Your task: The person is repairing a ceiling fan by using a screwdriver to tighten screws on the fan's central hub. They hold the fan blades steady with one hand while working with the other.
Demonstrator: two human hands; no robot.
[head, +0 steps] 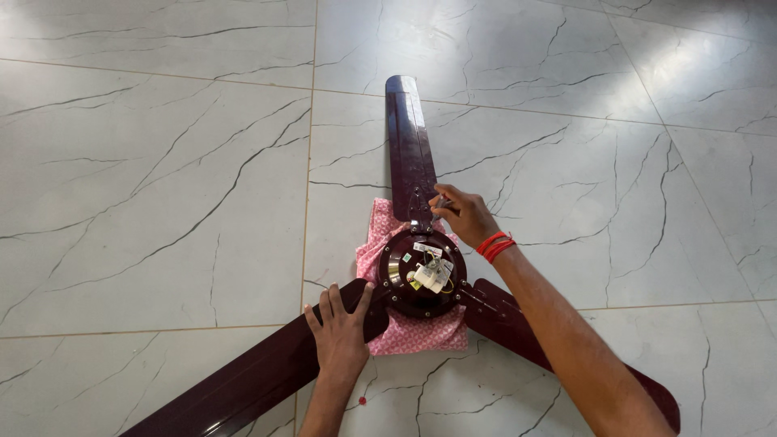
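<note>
Nearest, at the bottom centre of the frame: left hand [340,332] pressed flat, fingers spread, on the dark maroon fan blade [267,372] running toward the lower left corner; grip open, nothing pinched. Small pink speck [362,400] on the floor just right of that wrist.

Just above, at the centre: round dark motor housing [421,275] of the ceiling fan, lying face-up on a pink patterned cloth [413,332], with white tags and short wires bunched at its hub [431,271]. Second blade [566,356] reaching toward the lower right, partly hidden under the right forearm.

Farther up, right of centre: right hand [463,214], red thread band [494,243] at the wrist, fingers pressed together around a thin metal tool [438,212], its tip set down at the root of the third blade [409,146], just above the housing. Tip contact too small to make out exactly.

Beyond, across the whole frame: white marble-look floor tiles [162,162] with dark veins and thin grout lines, third blade pointing toward the top centre.
</note>
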